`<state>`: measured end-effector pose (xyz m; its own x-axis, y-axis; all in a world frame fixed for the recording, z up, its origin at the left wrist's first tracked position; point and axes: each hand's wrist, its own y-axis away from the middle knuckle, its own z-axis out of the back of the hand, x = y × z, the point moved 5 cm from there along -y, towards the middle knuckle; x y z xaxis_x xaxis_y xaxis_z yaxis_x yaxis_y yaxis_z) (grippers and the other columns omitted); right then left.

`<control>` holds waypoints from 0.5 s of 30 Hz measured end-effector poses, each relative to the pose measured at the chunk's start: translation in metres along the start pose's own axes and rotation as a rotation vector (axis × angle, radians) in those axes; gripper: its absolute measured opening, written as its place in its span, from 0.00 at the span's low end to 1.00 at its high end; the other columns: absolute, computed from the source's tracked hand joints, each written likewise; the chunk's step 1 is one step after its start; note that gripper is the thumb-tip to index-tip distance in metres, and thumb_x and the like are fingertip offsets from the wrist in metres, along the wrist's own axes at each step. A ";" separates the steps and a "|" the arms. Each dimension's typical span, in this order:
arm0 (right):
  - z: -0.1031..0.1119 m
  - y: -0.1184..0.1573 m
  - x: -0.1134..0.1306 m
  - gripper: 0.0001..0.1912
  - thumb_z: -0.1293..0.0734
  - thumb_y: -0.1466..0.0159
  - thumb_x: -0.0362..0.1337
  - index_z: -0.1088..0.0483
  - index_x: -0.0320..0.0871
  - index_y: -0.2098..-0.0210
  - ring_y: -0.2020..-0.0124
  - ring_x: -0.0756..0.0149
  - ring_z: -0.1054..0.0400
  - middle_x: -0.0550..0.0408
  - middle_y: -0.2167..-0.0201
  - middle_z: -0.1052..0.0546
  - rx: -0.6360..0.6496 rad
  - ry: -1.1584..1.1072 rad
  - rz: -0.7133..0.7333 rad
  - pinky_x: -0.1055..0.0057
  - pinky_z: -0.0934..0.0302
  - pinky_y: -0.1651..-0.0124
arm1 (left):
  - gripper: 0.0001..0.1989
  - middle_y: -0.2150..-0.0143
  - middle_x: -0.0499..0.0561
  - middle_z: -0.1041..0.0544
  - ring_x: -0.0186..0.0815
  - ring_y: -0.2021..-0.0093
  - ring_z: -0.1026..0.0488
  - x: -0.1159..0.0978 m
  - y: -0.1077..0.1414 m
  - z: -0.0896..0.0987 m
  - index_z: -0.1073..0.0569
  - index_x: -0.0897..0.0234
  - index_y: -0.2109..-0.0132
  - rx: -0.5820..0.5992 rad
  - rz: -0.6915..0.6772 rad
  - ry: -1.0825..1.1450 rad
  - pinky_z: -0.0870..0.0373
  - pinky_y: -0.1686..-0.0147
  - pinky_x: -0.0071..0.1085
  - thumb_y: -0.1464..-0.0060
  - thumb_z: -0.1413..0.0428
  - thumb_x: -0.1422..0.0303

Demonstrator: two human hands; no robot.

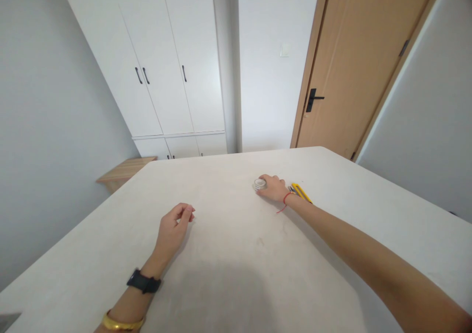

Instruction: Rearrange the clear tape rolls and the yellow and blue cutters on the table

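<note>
On the white table, right of centre, my right hand (272, 187) has its thumb and fingers around a small roll of clear tape (259, 183). A yellow utility knife (301, 193) lies just beyond my right wrist, partly hidden by the forearm. Beside it is a small grey item (291, 189), too covered to make out. My left hand (175, 226) rests over the table left of centre, fingers curled and pressed to the thumb, with nothing visible in them.
The white table (228, 185) spans the lower view, its far edge before white cabinets (177, 53). A wooden surface (127, 170) stands beyond its left edge. At the back right is a wooden door (354, 68) with a black handle.
</note>
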<state>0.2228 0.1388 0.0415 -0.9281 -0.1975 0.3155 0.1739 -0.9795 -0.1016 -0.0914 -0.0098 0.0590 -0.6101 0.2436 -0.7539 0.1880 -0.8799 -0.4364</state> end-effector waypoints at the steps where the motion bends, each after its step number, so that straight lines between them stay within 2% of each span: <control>1: -0.006 0.006 0.017 0.30 0.30 0.47 0.46 0.33 0.45 0.47 0.47 0.46 0.37 0.44 0.52 0.24 0.016 -0.021 0.056 0.54 0.47 0.49 | 0.16 0.77 0.46 0.27 0.35 0.72 0.29 0.000 0.000 0.000 0.29 0.61 0.71 0.004 0.003 0.000 0.33 0.70 0.28 0.44 0.51 0.55; 4: -0.020 0.027 0.063 0.29 0.29 0.47 0.47 0.33 0.46 0.48 0.48 0.48 0.37 0.47 0.52 0.24 0.058 -0.094 0.222 0.55 0.50 0.49 | 0.16 0.76 0.47 0.27 0.35 0.72 0.28 0.003 0.000 -0.002 0.28 0.62 0.69 0.023 0.014 -0.013 0.32 0.69 0.29 0.44 0.51 0.55; 7: -0.030 0.052 0.093 0.29 0.29 0.47 0.46 0.34 0.47 0.48 0.48 0.50 0.38 0.49 0.52 0.24 0.088 -0.168 0.335 0.56 0.52 0.48 | 0.15 0.73 0.47 0.25 0.36 0.70 0.27 0.006 0.000 -0.007 0.29 0.61 0.67 0.069 0.001 -0.027 0.31 0.67 0.30 0.43 0.51 0.55; 12: -0.035 0.085 0.111 0.30 0.27 0.47 0.46 0.34 0.46 0.47 0.49 0.52 0.38 0.50 0.51 0.25 0.078 -0.262 0.386 0.57 0.53 0.48 | 0.12 0.66 0.50 0.23 0.38 0.64 0.25 0.004 0.004 -0.021 0.28 0.61 0.61 0.163 -0.079 -0.075 0.29 0.59 0.36 0.44 0.49 0.58; 15: -0.035 0.099 0.115 0.29 0.27 0.47 0.47 0.34 0.46 0.49 0.50 0.53 0.37 0.50 0.52 0.25 0.059 -0.297 0.413 0.57 0.52 0.49 | 0.16 0.56 0.53 0.24 0.38 0.60 0.26 -0.006 0.008 -0.032 0.31 0.61 0.52 0.230 -0.158 -0.094 0.30 0.53 0.40 0.46 0.46 0.61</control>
<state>0.1222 0.0205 0.0349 -0.6462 -0.5629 0.5152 0.5326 -0.8162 -0.2238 -0.0621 -0.0050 0.0443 -0.6887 0.3558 -0.6317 -0.0881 -0.9059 -0.4142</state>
